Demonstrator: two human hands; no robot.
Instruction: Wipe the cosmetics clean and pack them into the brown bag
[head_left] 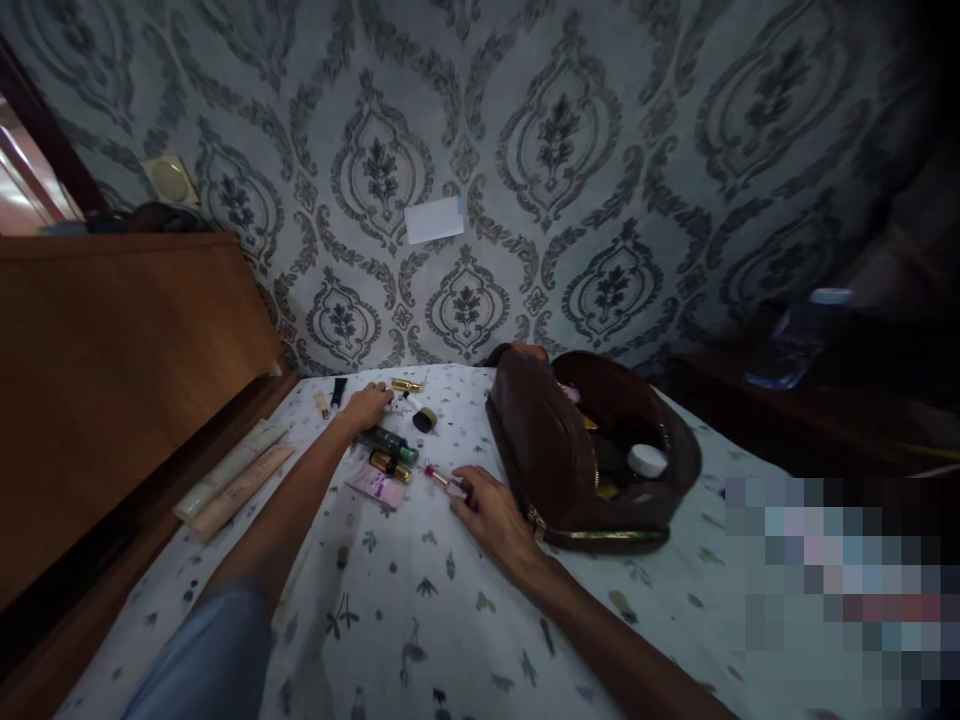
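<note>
My right hand [491,515] has its thumb and fingers closed on a slim pink lip gloss tube [448,484], low over the patterned sheet. Farther back, my left hand [366,408] is curled down at the sheet; what its fingers hold, if anything, is hidden. Close to it lie a gold tube [406,385] and a round black-topped item [424,420]. Between my hands are a dark green bottle [390,443], a black and gold tube [391,465] and a pink-purple packet [377,487]. Beside my right hand a brown cosmetic bag [544,450] stands unzipped, a white-lidded jar [647,460] inside.
Two long pale tubes [240,480] lie along the left edge by a wooden headboard [127,390]. A small black tube [338,391] and a beige one [322,404] sit beyond my left forearm. Patterned wall behind; a clear bottle [799,340] stands at right.
</note>
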